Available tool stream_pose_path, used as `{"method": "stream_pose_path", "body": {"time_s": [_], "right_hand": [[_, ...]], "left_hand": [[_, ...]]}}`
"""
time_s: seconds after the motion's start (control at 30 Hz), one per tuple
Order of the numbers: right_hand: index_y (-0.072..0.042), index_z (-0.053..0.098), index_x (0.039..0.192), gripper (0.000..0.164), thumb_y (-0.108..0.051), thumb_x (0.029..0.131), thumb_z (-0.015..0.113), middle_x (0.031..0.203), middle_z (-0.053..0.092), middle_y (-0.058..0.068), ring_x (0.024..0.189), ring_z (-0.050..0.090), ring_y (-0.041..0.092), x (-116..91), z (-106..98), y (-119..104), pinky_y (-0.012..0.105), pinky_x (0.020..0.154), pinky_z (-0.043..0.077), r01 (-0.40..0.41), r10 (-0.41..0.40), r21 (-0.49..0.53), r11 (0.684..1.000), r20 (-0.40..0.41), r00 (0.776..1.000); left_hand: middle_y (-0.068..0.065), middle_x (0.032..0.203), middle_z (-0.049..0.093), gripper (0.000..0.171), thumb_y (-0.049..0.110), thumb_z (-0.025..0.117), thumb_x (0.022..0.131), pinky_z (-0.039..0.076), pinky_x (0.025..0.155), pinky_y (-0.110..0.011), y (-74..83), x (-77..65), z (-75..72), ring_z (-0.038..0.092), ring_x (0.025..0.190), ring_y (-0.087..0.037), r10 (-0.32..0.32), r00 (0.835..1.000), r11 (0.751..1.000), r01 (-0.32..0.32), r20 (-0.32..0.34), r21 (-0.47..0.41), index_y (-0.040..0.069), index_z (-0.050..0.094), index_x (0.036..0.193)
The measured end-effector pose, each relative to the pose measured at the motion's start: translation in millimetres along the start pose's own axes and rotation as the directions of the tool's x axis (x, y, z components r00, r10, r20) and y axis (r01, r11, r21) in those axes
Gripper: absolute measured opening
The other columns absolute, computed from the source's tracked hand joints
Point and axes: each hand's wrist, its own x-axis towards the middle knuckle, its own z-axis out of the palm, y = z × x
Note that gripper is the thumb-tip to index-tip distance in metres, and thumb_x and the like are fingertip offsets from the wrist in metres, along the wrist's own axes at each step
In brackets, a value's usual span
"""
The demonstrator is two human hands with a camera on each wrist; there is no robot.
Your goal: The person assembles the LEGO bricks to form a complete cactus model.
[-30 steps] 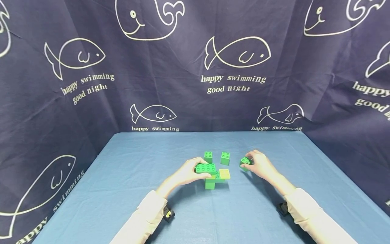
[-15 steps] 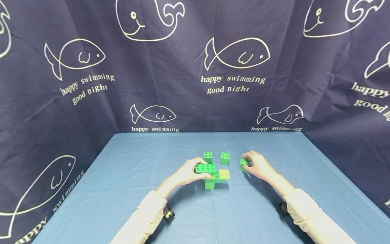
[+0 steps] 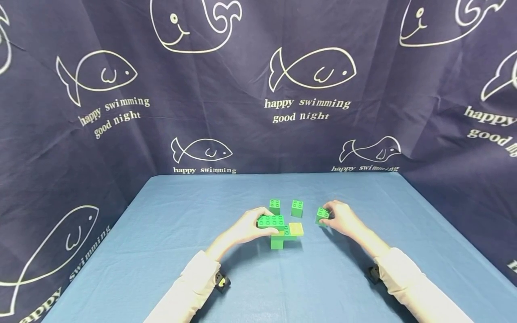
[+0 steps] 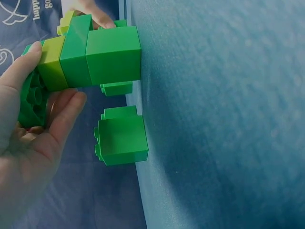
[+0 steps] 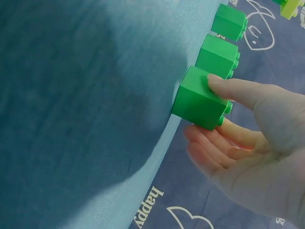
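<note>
My left hand (image 3: 251,227) grips a stack of toy building bricks between thumb and fingers. On top is a long green brick (image 3: 271,222); under it a yellow-green brick (image 4: 51,63) joins a green crosspiece (image 4: 77,53). A square green brick (image 4: 113,56) forms the stack's foot, close over the blue cloth. Another yellow-green brick (image 3: 296,229) sits on the crosspiece's right end. To the right, my right hand (image 3: 343,218) pinches a loose green brick (image 5: 196,99) with its studs up. The thumb presses one side; the fingers are partly hidden behind it.
Two more square green bricks, a left one (image 3: 274,207) and a right one (image 3: 296,208), stand behind the stack. Blue cloth (image 3: 194,197) covers the table. A dark fish-print curtain (image 3: 242,112) encloses its back and sides.
My right hand has shifted slightly left and turned the loose brick straighter. The left hand keeps its grip on the stack, in nearly the same place.
</note>
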Motion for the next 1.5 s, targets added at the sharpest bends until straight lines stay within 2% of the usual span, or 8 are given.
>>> {"method": "stream_pose_path", "body": {"time_s": [0.4,0.6,0.9,1.2,1.5], "right_hand": [[0.004,0.063,0.094,0.03,-0.008,0.071,0.078,0.078,0.061,0.009,0.07,0.058,0.021,1,0,0,0.034,0.065,0.049,-0.009,0.008,0.03,0.999,0.045,0.999],[0.002,0.064,0.093,0.029,-0.007,0.07,0.078,0.078,0.064,0.008,0.07,0.061,0.02,2,-4,-1,0.034,0.066,0.051,0.013,-0.016,0.055,0.998,0.06,0.998],[0.003,0.066,0.098,0.032,-0.01,0.071,0.079,0.082,0.067,0.011,0.072,0.065,0.022,0,-8,-7,0.037,0.068,0.054,0.001,-0.011,0.084,0.996,0.119,0.993],[0.005,0.064,0.101,0.036,-0.011,0.072,0.078,0.083,0.068,0.01,0.074,0.066,0.023,-4,-13,-11,0.04,0.072,0.053,0.019,-0.026,0.091,0.996,0.075,0.997],[0.001,0.066,0.1,0.034,-0.014,0.072,0.079,0.084,0.068,0.007,0.076,0.065,0.022,-7,-18,-22,0.042,0.075,0.053,0.049,-0.053,0.089,0.995,0.043,0.998]], "left_hand": [[0.007,0.082,0.061,0.034,0.032,0.079,0.074,0.046,0.074,-0.023,-2.2,-0.8,-0.1,0.055,0.078,-0.008,-0.044,0.999,0.995,0.044,0.0,-0.086,0.015,0.063,0.099],[0.007,0.081,0.061,0.034,0.032,0.08,0.073,0.046,0.073,-0.023,-1.4,0.6,-0.2,0.055,0.076,-0.007,-0.053,0.999,0.993,0.052,-0.006,-0.101,0.015,0.064,0.097],[0.008,0.078,0.059,0.034,0.034,0.079,0.074,0.045,0.072,-0.022,-1.0,0.2,-0.4,0.053,0.075,-0.008,-0.054,0.999,0.995,0.053,-0.003,-0.089,0.015,0.063,0.097],[0.008,0.08,0.061,0.033,0.032,0.08,0.073,0.046,0.072,-0.022,-2.1,1.1,-1.0,0.054,0.075,-0.007,-0.05,0.999,0.996,0.05,-0.003,-0.079,0.015,0.064,0.097],[0.007,0.082,0.062,0.033,0.033,0.08,0.073,0.046,0.074,-0.023,-1.8,0.2,-0.9,0.055,0.077,-0.007,-0.051,0.999,0.995,0.05,-0.005,-0.081,0.016,0.063,0.096]]}}
